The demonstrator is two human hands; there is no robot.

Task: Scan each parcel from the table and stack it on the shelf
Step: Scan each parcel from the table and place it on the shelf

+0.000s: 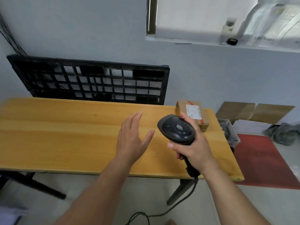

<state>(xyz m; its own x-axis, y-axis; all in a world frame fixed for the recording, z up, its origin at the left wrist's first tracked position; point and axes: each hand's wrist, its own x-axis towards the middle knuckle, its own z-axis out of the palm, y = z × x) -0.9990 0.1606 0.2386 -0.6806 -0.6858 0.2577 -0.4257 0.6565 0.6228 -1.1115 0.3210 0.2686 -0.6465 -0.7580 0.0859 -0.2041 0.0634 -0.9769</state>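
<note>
Right grip (193, 150) curled round the scanner (177, 127), its head uppermost near the parcel (193, 112) lying lengthwise away; left grip (131, 135) spread.

We see soft, even daylight from the window (227, 18) at far right (glaring, washed out). Wide-angle bending curves the table (65, 127) edges, and everything looks slightly blurred.

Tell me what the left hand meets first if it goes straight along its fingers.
Only bare table lies ahead of the left hand; past the far edge it would probably reach the black pallet leaning at the wall, though depth is unclear. The parcel sits right of that line.
</note>
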